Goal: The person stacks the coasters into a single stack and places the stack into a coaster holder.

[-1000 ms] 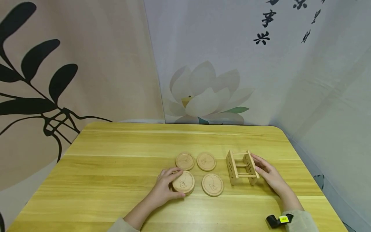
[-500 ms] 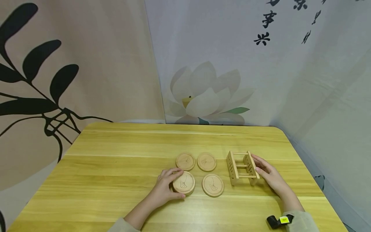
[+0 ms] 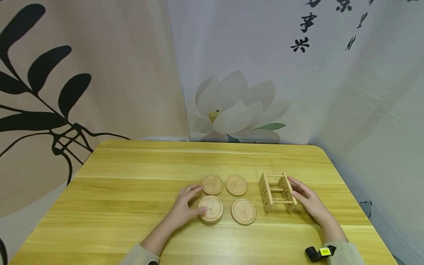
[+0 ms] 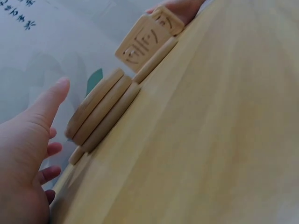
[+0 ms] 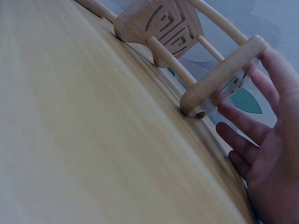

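A stack of three round wooden coasters (image 3: 211, 209), the top one engraved with a leaf, stands near the middle of the table. My left hand (image 3: 186, 207) is just left of it, fingers spread; its thumb overlaps the top coaster in the head view. In the left wrist view a gap shows between thumb and stack (image 4: 103, 109). To the right stands a wooden coaster rack (image 3: 276, 192) with two slotted side panels joined by rods. My right hand (image 3: 309, 202) rests against its right panel, fingers loosely extended, as the right wrist view also shows.
Single coasters lie flat around the stack: one behind it (image 3: 212, 184), one at back right (image 3: 236, 185), and one to its right (image 3: 243, 212). A printed curtain (image 3: 132, 73) hangs behind the table (image 3: 116, 206).
My left hand has let go of the coaster stack and drawn back slightly left, its fingers off the rim. The right hand and the rack stay where they were.
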Motion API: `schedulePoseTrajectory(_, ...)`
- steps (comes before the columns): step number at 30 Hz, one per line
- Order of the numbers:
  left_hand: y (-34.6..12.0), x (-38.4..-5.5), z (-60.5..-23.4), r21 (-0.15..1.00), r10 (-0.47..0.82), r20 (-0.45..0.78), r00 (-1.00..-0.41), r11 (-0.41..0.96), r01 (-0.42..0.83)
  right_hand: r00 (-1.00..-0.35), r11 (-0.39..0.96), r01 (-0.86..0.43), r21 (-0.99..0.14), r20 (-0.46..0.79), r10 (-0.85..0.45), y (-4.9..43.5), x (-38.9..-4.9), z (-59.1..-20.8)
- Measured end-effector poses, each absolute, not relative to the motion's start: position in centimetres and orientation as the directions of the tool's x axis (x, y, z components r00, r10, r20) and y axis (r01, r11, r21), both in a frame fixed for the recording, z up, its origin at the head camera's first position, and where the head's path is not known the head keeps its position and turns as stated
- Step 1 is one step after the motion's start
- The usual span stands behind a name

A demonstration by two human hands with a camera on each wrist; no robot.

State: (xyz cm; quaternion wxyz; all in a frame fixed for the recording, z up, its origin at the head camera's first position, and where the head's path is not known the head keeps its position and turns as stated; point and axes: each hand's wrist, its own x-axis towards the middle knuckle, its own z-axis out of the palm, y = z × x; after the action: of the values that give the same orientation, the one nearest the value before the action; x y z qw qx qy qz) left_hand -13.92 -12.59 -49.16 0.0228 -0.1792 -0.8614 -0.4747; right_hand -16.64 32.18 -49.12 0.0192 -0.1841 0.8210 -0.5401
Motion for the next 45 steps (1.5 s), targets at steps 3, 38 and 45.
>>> schedulePoseTrajectory(3, -12.9, -14.5, -49.3, 0.81, 0.265, 0.221, -0.939, 0.486, 0.328, -0.936, 0.348, -0.27, -0.898, 0.16, -0.314, 32.2, -16.6, -49.2)
schedulePoseTrajectory(38, -13.3, -20.5, -50.0, 0.675, 0.344, 0.221, -0.912, 0.621, 0.398, -0.936, 0.338, -0.267, -0.902, 0.161, -0.312, 31.9, -16.4, -48.8)
schedulePoseTrajectory(45, -13.4, -21.3, -49.7, 0.622, 0.435, 0.193, -0.88, 0.639, 0.452, -0.943, 0.342, -0.255, -0.904, 0.154, -0.296, 31.9, -16.4, -48.7)
